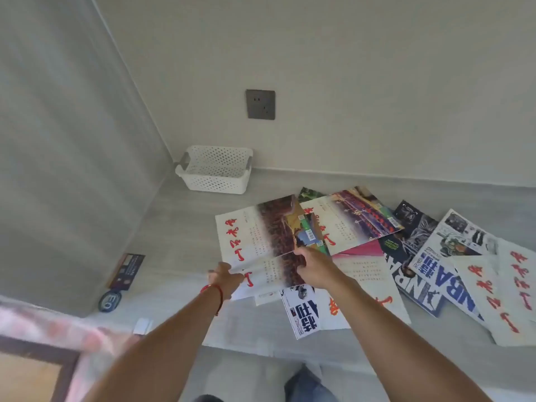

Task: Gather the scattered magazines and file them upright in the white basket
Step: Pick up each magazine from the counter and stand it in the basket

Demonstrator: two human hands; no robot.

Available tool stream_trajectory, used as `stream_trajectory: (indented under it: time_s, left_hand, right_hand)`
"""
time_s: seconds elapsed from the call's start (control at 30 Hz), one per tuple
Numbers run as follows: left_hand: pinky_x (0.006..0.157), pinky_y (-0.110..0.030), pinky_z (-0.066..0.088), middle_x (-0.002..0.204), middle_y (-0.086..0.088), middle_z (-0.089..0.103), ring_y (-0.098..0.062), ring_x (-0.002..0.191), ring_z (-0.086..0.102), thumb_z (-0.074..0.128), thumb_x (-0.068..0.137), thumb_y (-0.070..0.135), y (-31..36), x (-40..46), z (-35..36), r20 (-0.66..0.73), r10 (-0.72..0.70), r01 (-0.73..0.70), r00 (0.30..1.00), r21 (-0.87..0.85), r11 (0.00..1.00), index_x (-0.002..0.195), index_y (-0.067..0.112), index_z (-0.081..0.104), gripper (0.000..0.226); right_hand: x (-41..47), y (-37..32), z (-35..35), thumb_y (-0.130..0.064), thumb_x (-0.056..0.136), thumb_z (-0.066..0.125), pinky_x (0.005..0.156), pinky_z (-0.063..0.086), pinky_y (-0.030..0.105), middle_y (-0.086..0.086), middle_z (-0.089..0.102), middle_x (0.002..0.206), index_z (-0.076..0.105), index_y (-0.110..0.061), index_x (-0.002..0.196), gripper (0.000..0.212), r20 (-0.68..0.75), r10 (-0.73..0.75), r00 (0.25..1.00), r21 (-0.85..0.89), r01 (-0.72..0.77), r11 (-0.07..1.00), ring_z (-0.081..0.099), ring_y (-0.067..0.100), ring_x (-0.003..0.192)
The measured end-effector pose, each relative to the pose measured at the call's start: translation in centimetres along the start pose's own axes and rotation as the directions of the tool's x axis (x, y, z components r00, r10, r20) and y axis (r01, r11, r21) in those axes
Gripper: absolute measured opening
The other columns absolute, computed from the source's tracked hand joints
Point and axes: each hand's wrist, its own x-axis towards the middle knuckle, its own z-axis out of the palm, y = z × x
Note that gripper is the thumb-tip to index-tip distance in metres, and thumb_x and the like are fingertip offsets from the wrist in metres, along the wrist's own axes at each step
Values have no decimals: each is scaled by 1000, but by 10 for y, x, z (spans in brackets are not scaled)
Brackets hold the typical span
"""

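Several magazines lie scattered and overlapping on the grey floor. A white magazine with red characters and a brown photo (255, 236) is lifted at its near edge. My left hand (224, 278) grips its near left corner, and my right hand (314, 265) pinches its near right edge. Another copy (348, 221) lies just right of it. NBA magazines (443, 274) and more white ones (501, 291) spread to the right. The white perforated basket (216, 181) stands empty in the corner against the wall, beyond the pile.
A grey wall socket (260, 104) sits above the basket. A dark card (127, 271) and a round blue badge (109, 300) lie on the floor at left. A pink cloth (58, 329) and a wooden edge fill the lower left.
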Motion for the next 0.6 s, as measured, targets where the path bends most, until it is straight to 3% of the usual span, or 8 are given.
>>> stream_trajectory:
  time_s: [0.07, 0.13, 0.23, 0.3, 0.4, 0.47, 0.53, 0.6]
  left_hand:
    - [100, -44, 55, 138, -15, 44, -34, 124, 53, 64, 89, 13, 4, 3, -1, -21, -68, 67, 997, -34, 997, 145, 15, 42, 61]
    - [107, -42, 49, 139, -16, 52, -31, 122, 54, 68, 88, 10, 4, 6, 2, 17, -106, 107, 994, -198, 974, 151, 15, 38, 70]
    - [106, -40, 43, 142, -15, 52, -32, 127, 50, 70, 86, 8, 10, 10, 9, 83, -128, 150, 988, -368, 918, 153, 17, 35, 76]
    - [97, -39, 48, 137, -12, 52, -30, 121, 51, 68, 84, 5, 16, 13, 11, 100, -129, 160, 987, -442, 883, 150, 18, 39, 73]
    - [92, -42, 52, 134, -9, 50, -26, 116, 48, 64, 77, 1, 23, 20, 4, 81, -175, 193, 981, -472, 860, 141, 16, 46, 68]
    - [94, -46, 53, 130, -11, 53, -29, 116, 48, 63, 76, 0, 18, 28, -6, 36, -224, 213, 974, -478, 852, 124, 10, 56, 49]
    - [92, -49, 57, 117, -14, 59, -31, 111, 54, 65, 79, -3, 10, 36, -18, 2, -266, 219, 964, -573, 790, 101, 6, 62, 24]
    - [74, -42, 61, 102, -18, 66, -32, 96, 64, 61, 84, -11, 6, 41, -30, 2, -244, 173, 970, -710, 682, 105, -2, 65, 23]
  right_hand:
    - [11, 5, -3, -11, 98, 53, 101, 48, 37, 8, 33, 161, 37, -18, 153, 58, 38, -24, 999, -155, 29, 988, 46, 28, 137]
    - [21, 12, -3, -9, 97, 54, 117, 34, 46, 7, 17, 167, 27, -16, 158, 67, 86, -57, 995, -309, 81, 948, 26, 31, 151]
    - [35, 21, -2, -9, 96, 55, 121, 26, 47, 7, 12, 168, 19, -12, 159, 72, 116, -76, 990, -435, 119, 893, 19, 30, 153]
    - [37, 21, 5, -14, 95, 57, 123, 20, 48, 9, 18, 166, 23, -13, 157, 70, 106, -99, 989, -543, 141, 828, 17, 30, 152]
    - [34, 15, 20, -17, 93, 62, 126, 13, 46, 11, 20, 165, 23, -13, 156, 74, 85, -74, 994, -568, 110, 816, 16, 31, 153]
    - [30, 8, 25, -15, 88, 68, 122, 26, 45, 11, 38, 156, 36, -12, 150, 69, 52, -74, 996, -579, 90, 810, 34, 31, 146]
    - [26, 1, 27, -15, 87, 69, 100, 48, 40, 7, 59, 133, 54, -15, 130, 46, 15, -117, 993, -634, 99, 767, 60, 27, 119]
    - [23, -6, 33, -15, 90, 66, 78, 52, 34, 2, 65, 116, 62, -18, 115, 26, 20, -173, 985, -604, 149, 783, 68, 22, 95]
